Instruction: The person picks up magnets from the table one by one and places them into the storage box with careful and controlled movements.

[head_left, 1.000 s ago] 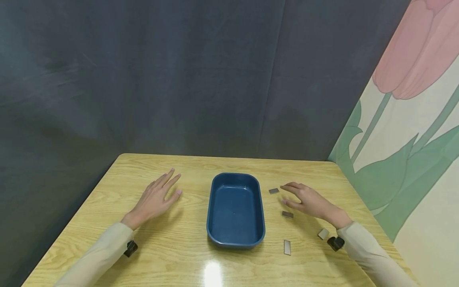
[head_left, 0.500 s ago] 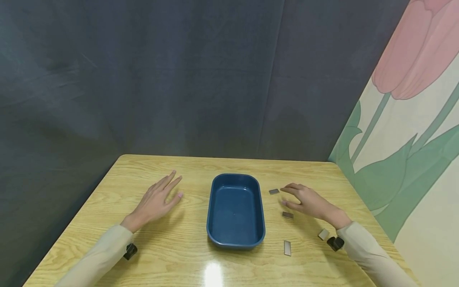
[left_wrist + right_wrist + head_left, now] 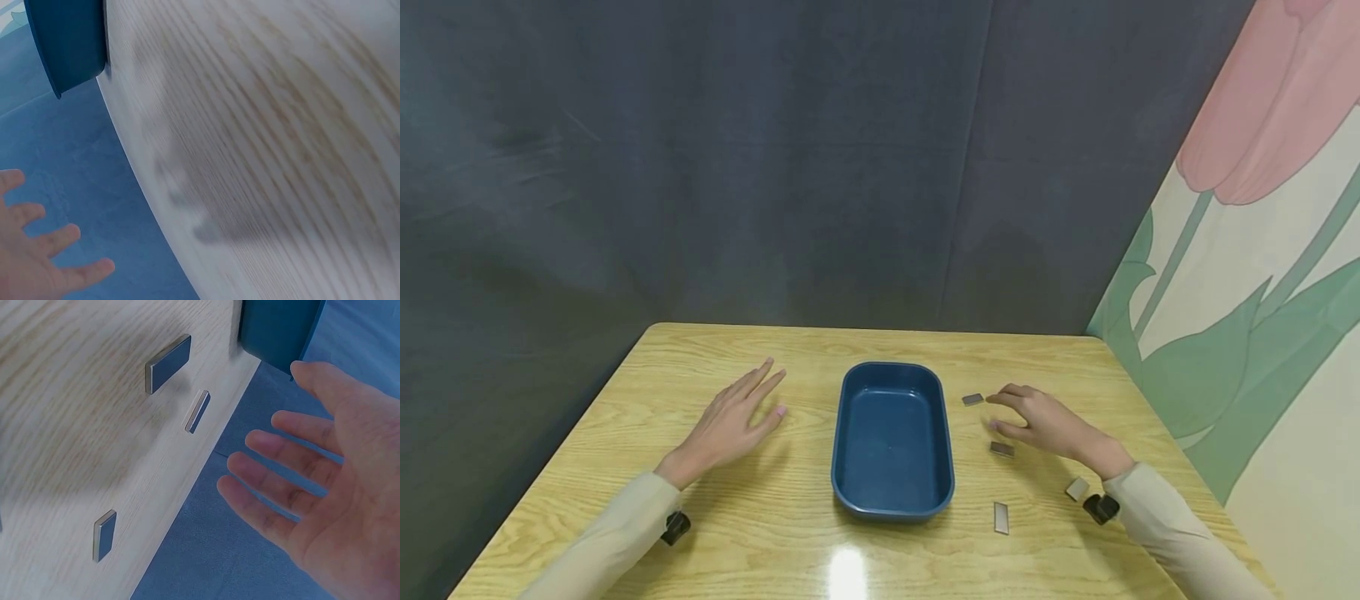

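Note:
My right hand (image 3: 1048, 421) hovers over the table right of the blue tray (image 3: 837, 450), fingers loosely bent, holding nothing. Small flat rectangular pieces with a metallic look lie around it: one dark piece (image 3: 972, 400) just beyond the fingertips, another dark piece (image 3: 1002, 449) below the thumb, a paler one (image 3: 1002, 517) nearer the front, and one (image 3: 1077, 488) by the wrist. Nothing sits in the tray. The right wrist view shows the bare palm (image 3: 337, 475) apart from the pieces. On the tray's other side, my left hand (image 3: 722, 425) is spread above the wood, holding nothing.
The light wooden table (image 3: 760, 533) ends at a dark curtain (image 3: 812, 167) behind and on the left. A wall painted with a pink tulip (image 3: 1247, 108) borders the right side. Black wrist cameras (image 3: 1102, 508) hang under both sleeves.
My left hand has shifted very slightly to the right. The right hand, the tray and the small pieces stay where they were.

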The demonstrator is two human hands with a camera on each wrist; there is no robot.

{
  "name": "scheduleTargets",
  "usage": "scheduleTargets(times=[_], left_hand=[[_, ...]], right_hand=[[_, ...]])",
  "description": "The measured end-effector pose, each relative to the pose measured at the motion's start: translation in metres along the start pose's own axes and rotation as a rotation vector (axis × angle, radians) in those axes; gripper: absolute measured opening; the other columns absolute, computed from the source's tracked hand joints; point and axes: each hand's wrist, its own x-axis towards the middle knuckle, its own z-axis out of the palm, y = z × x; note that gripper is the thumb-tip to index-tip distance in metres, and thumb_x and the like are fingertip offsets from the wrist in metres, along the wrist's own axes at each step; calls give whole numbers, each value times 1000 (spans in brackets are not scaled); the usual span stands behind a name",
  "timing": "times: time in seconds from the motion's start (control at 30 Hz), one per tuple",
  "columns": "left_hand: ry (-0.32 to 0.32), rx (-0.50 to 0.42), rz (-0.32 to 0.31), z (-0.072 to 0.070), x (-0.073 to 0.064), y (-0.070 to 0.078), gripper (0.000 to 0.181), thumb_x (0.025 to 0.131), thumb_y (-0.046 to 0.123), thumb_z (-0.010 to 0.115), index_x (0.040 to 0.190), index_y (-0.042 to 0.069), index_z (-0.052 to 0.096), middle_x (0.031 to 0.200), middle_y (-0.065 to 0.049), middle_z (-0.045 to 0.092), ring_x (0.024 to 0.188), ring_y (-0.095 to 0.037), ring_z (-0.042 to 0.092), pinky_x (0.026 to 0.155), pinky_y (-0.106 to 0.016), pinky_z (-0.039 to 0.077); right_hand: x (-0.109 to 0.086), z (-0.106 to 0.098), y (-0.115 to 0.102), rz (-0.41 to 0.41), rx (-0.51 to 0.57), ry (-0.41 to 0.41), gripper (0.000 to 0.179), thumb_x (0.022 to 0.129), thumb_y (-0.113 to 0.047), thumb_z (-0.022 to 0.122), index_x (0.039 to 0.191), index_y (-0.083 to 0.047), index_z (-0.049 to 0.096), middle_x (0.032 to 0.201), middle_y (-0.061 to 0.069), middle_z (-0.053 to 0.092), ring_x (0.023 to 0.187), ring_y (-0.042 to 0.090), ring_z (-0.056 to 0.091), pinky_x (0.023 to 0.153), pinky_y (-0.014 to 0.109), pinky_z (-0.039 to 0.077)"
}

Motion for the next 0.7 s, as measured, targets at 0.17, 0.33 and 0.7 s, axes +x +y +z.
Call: scheduleTargets(times=[0.17,0.33,0.7], left_hand=[[-14,-13,2,1,1,3,61,103,42,50,154,11,38,162,-13,23,142,-40,31,104,-67,31],[-10,-24,5,2,1,6,60,102,41,51,153,10,39,161,-13,25,141,-40,31,105,-67,31],[-18,-40,19,4,1,12,62,102,42,50,154,10,38,161,-13,25,141,-39,32,105,-65,32]], right_hand=[[0,0,0,25,21,-41,33,93,-15,70,119,6,66,107,16,66,92,29,66,75,38,57],[-1,0,0,34,28,-51,32,93,-16,70,117,5,67,105,16,66,89,28,66,72,36,56],[-2,2,1,40,55,-80,32,95,-17,69,117,6,67,106,16,66,85,26,67,69,32,56]])
